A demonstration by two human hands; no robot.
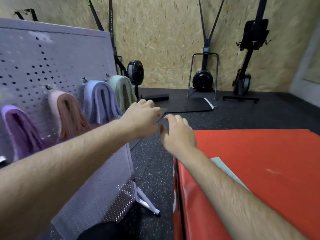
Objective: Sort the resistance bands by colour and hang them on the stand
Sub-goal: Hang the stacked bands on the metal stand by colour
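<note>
A grey pegboard stand [57, 54] on the left carries four bundles of bands on hooks: purple [20, 130], brown-pink [69, 113], blue [100, 101] and pale green [123, 90]. Just right of the green bundle, my left hand [140, 118] and my right hand [176, 132] meet in the air. Between their fingertips is a dark grey band [161, 115], pinched by both hands. Most of that band is hidden by the fingers. The frame is blurred.
A red padded box [259, 153] stands at my right with a pale green band [223, 167] lying on its top. The stand's foot [147, 203] juts onto the black speckled floor. Exercise machines [202, 80] and a black mat [187, 104] sit by the chipboard wall.
</note>
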